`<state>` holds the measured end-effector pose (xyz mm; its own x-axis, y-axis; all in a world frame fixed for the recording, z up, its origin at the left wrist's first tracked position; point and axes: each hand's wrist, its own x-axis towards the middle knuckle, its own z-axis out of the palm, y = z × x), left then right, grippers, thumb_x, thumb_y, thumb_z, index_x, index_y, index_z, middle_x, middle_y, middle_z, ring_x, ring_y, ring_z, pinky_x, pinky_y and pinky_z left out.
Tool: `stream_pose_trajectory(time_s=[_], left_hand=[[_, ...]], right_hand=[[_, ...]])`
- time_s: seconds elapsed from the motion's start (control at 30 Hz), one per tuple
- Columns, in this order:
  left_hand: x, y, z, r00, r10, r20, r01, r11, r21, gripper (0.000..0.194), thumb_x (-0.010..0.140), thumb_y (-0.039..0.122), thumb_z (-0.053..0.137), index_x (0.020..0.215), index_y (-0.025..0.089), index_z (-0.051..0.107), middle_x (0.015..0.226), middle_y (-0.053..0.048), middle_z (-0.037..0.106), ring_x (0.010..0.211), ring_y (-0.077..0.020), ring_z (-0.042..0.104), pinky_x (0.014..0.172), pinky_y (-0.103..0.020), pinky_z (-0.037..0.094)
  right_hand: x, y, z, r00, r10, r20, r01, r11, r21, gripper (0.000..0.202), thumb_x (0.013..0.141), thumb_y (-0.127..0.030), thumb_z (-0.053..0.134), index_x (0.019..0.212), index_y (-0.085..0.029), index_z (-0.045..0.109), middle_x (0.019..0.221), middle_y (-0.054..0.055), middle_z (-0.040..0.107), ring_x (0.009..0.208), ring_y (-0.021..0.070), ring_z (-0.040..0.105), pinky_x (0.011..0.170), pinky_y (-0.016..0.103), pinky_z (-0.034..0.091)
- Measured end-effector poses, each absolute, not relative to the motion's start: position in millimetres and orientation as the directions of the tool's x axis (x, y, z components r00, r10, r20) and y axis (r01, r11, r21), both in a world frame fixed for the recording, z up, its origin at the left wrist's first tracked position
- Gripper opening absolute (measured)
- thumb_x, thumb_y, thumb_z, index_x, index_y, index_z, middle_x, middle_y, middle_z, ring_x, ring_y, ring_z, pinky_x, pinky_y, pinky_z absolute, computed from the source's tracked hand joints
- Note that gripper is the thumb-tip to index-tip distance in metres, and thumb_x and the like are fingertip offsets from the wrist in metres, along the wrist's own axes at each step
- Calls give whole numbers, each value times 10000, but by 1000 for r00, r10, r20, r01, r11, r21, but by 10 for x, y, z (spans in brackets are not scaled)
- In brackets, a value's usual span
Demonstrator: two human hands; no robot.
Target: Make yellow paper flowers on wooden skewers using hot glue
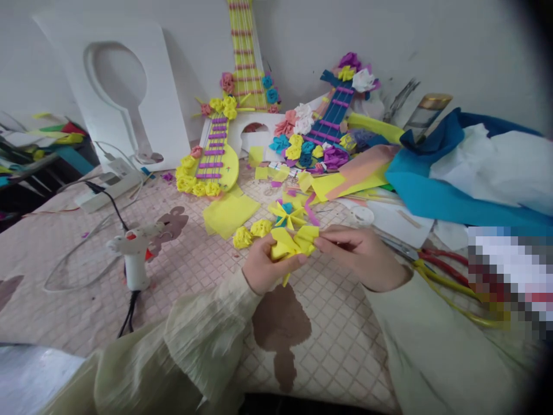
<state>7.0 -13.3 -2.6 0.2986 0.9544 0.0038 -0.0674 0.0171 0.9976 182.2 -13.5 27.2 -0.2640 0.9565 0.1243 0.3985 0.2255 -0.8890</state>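
A folded yellow paper flower is between my hands, above the middle of the table. My left hand closes on its lower left side, thumb across the front. At its right edge, my right hand pinches a petal between thumb and fingertips. Just beyond lies a yellow pinwheel-shaped paper piece with a bit of blue paper under it. Two crumpled yellow paper roses rest left of it, near my left hand. Flat yellow paper sheets lie behind the roses.
A white glue gun stands at left, its cord running to a power strip. Paper-decorated instruments lean at the back by a white cut-out board. Scissors and blue paper lie at right.
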Motion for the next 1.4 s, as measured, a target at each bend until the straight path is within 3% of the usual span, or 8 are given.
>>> stream_pose_trajectory(time_s=[0.23, 0.47, 0.83, 1.0, 1.13, 1.4], left_hand=[[57, -161, -46, 280, 959, -38, -110, 71, 991, 295, 627, 302, 689, 839, 126, 585, 812, -47, 645, 705, -149, 604, 670, -287, 496], [41, -188, 17, 217, 976, -11, 44, 1, 999, 239, 630, 286, 676, 793, 125, 609, 715, -44, 655, 605, -132, 582, 544, -245, 478], [19, -200, -19, 281, 887, 365, 198, -426, 883, 167, 677, 196, 631, 832, 143, 599, 850, -87, 651, 813, -195, 611, 748, -331, 491], [11, -204, -13, 306, 816, 489, 221, -561, 798, 221, 657, 139, 641, 867, 162, 576, 867, -66, 649, 809, -173, 612, 746, -305, 489], [14, -213, -21, 276, 843, 462, 273, -530, 803, 229, 657, 158, 645, 877, 161, 581, 876, -70, 652, 816, -180, 614, 745, -315, 492], [40, -224, -23, 217, 939, 266, 238, -315, 919, 202, 663, 228, 648, 839, 139, 608, 847, -86, 661, 778, -188, 621, 737, -333, 511]], right_hand=[[1760, -175, 242, -201, 960, 197, 455, 269, -849, 144, 751, -275, 567, 674, -190, 653, 758, 29, 654, 698, 151, 586, 626, 267, 478], [1768, -192, 251, -167, 977, 136, 474, 200, -858, 118, 711, -304, 614, 727, -209, 682, 826, 22, 688, 745, 161, 618, 635, 265, 510], [1849, -153, 325, -215, 967, -139, 322, -64, -945, 188, 618, -313, 687, 761, -194, 656, 695, 16, 659, 607, 129, 588, 532, 241, 487], [1898, -141, 362, -258, 948, -186, 310, -101, -945, 211, 604, -316, 692, 770, -191, 651, 720, 31, 660, 651, 147, 602, 590, 272, 503], [1879, -148, 353, -227, 958, -176, 330, -94, -939, 212, 591, -304, 697, 753, -180, 644, 694, 21, 643, 611, 133, 579, 552, 259, 487], [1778, -203, 337, -143, 981, -132, 358, -73, -931, 158, 602, -272, 687, 708, -171, 628, 629, -5, 608, 573, 107, 541, 532, 226, 457]])
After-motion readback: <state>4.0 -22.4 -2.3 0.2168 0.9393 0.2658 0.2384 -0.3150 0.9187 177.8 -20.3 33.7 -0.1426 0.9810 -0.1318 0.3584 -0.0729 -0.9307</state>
